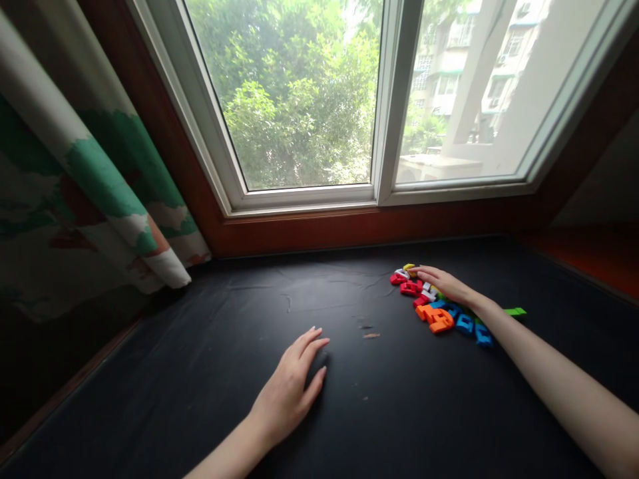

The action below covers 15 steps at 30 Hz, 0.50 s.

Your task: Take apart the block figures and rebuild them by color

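At 9 to 10 o'clock in the view hangs a patterned curtain. Toward 7 o'clock the left hand, relaxed and holding nothing, lies over the black tabletop. A window fills 12 to 2 o'clock. The plastic pieces cluster near 4 o'clock on the tabletop: red pieces at the right hand's 9 o'clock, orange pieces at its 6. The right hand spreads over them, palm hidden, so I cannot tell whether it grips any. Blue pieces sit at its 5 o'clock, a green piece near its 4.
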Each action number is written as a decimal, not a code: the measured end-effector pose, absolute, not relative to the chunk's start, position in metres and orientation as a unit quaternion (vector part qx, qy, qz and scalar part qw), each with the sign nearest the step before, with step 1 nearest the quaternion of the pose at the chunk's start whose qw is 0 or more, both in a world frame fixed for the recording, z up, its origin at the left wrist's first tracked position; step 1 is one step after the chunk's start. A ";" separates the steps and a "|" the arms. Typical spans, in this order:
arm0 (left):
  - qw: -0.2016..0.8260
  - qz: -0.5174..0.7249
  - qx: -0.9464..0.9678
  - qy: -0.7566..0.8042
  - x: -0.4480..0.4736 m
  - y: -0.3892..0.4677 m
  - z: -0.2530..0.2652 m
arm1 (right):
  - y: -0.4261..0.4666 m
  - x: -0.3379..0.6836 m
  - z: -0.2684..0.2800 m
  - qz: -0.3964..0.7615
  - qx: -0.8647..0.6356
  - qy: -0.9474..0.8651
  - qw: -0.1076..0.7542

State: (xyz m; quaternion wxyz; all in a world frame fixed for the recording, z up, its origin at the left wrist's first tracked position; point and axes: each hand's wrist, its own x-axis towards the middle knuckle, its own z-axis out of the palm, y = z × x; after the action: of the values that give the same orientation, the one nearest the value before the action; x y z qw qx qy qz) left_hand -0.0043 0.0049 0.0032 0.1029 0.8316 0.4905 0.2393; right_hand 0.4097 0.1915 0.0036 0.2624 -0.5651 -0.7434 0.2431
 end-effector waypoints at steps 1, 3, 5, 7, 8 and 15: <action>0.111 0.244 0.828 0.493 -0.004 0.006 0.004 | 0.189 0.405 0.003 0.233 -0.561 -0.749 0.266; 0.126 0.255 0.821 0.494 -0.003 0.010 0.005 | 0.185 0.401 0.002 0.225 -0.560 -0.748 0.276; 0.142 0.265 0.817 0.492 0.001 0.017 0.006 | 0.181 0.401 0.003 0.240 -0.569 -0.733 0.284; 0.158 0.274 0.813 0.489 0.007 0.026 0.007 | 0.177 0.402 0.004 0.260 -0.577 -0.717 0.293; 0.166 0.279 0.810 0.488 0.011 0.031 0.007 | 0.174 0.402 0.006 0.265 -0.578 -0.711 0.300; 0.202 0.301 0.805 0.470 0.046 0.063 0.001 | 0.158 0.402 0.003 0.256 -0.601 -0.657 0.375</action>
State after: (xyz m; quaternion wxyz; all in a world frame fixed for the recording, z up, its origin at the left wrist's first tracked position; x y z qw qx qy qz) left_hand 0.0462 0.0631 0.0013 0.2015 0.8051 0.4695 0.3014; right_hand 0.4022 0.1576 0.0032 0.3755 -0.6014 -0.6572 0.2557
